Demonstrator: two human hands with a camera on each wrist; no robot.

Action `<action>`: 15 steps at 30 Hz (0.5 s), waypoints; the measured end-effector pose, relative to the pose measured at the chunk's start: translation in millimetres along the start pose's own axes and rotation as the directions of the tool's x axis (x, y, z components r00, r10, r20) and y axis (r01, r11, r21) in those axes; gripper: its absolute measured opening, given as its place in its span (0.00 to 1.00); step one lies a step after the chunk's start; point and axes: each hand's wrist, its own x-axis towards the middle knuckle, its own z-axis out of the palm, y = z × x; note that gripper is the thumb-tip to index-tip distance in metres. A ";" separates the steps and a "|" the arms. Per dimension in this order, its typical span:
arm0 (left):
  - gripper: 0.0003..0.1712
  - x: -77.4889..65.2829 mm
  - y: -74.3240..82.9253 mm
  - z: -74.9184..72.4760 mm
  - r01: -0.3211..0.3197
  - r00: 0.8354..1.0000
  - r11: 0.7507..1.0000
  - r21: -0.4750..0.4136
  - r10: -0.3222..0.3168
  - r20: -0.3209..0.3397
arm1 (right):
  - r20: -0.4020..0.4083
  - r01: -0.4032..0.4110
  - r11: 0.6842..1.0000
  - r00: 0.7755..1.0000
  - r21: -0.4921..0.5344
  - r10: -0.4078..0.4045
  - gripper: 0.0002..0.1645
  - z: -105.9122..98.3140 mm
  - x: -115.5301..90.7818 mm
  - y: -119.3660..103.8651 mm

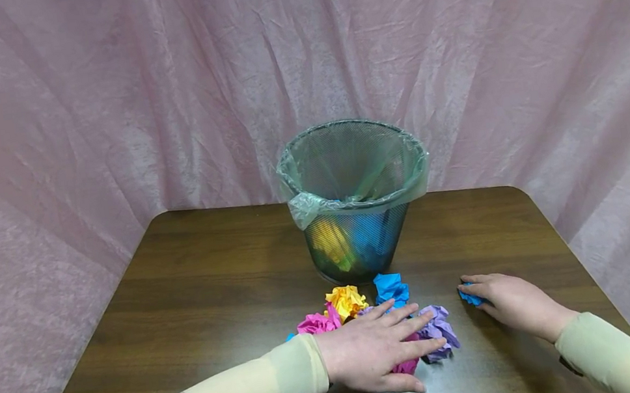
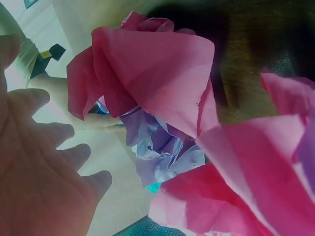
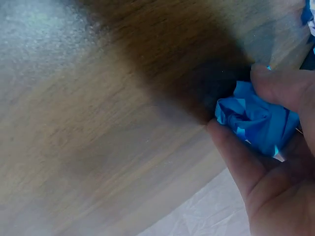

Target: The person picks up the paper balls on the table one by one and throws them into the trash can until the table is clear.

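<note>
My left hand [image 1: 378, 351] is spread flat with fingers apart over a heap of crumpled paper balls. Around it show a yellow ball [image 1: 345, 301], a pink ball [image 1: 318, 322], a blue ball [image 1: 391, 288] and a purple ball [image 1: 439, 332]. A darker pink ball [image 1: 407, 367] peeks out between the fingers; in the left wrist view large pink paper [image 2: 157, 73] lies beside the open palm. Off to the right, my right hand [image 1: 520, 304] grips a small blue paper ball [image 3: 266, 123] between thumb and fingers, low over the tabletop.
Behind the heap stands a mesh wastebasket [image 1: 396, 232] lined with a clear plastic bag [image 1: 306, 209]. Yellow and blue paper shows through its side. The brown wooden table [image 1: 202, 289] has rounded far corners, and a pink curtain [image 1: 208, 91] hangs behind it.
</note>
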 end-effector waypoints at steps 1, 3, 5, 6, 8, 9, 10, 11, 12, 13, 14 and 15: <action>0.42 -0.1 0.0 -0.1 0.000 1.000 1.000 -0.004 0.000 0.002 | 0.000 -0.004 1.000 1.000 -0.006 0.004 0.23 0.4 1.2 -0.4; 0.42 -0.1 -0.4 0.1 0.002 1.000 1.000 -0.002 -0.002 -0.008 | -0.004 -0.013 1.000 1.000 -0.017 0.013 0.21 1.3 3.1 -0.8; 0.42 -0.1 -1.2 0.7 0.005 1.000 1.000 0.004 -0.005 -0.020 | -0.013 -0.016 0.999 1.000 -0.029 0.015 0.19 2.3 4.3 -1.1; 0.42 -0.2 -1.5 0.8 0.007 1.000 1.000 0.008 -0.007 -0.027 | -0.020 -0.014 0.999 1.000 -0.038 0.013 0.19 2.9 4.7 -1.3; 0.42 -0.1 -2.1 1.5 0.010 0.999 1.000 0.017 -0.009 -0.040 | -0.043 -0.007 0.998 0.999 -0.060 0.004 0.18 5.0 4.8 -0.7; 0.42 0.0 -2.2 1.8 0.010 0.999 1.000 0.019 -0.010 -0.039 | -0.059 0.001 0.998 0.998 -0.070 -0.005 0.18 6.1 4.8 -0.7; 0.42 -0.1 -2.3 2.1 0.010 0.999 1.000 0.021 -0.009 -0.043 | -0.075 0.009 0.997 0.997 -0.081 -0.015 0.18 7.3 4.7 -0.4; 0.41 0.1 -2.4 2.3 0.008 0.999 1.000 0.021 -0.007 -0.046 | -0.094 0.018 0.996 0.995 -0.090 -0.026 0.17 8.3 4.5 -0.6; 0.41 0.0 -2.5 2.4 0.007 0.999 1.000 0.022 -0.006 -0.047 | -0.113 0.026 0.995 0.993 -0.097 -0.037 0.16 9.1 4.4 -0.9; 0.41 -0.1 -2.6 2.5 0.006 0.999 1.000 0.023 -0.005 -0.049 | -0.133 0.031 0.994 0.990 -0.104 -0.045 0.16 9.9 4.0 -1.2; 0.41 -0.2 -2.7 2.7 0.006 0.999 1.000 0.024 -0.004 -0.050 | -0.150 0.034 0.993 0.987 -0.109 -0.051 0.16 10.7 3.8 -1.7; 0.41 -0.2 -2.8 2.7 0.005 0.999 1.000 0.022 -0.004 -0.050 | -0.162 0.033 0.993 0.985 -0.112 -0.052 0.16 10.8 3.3 -2.7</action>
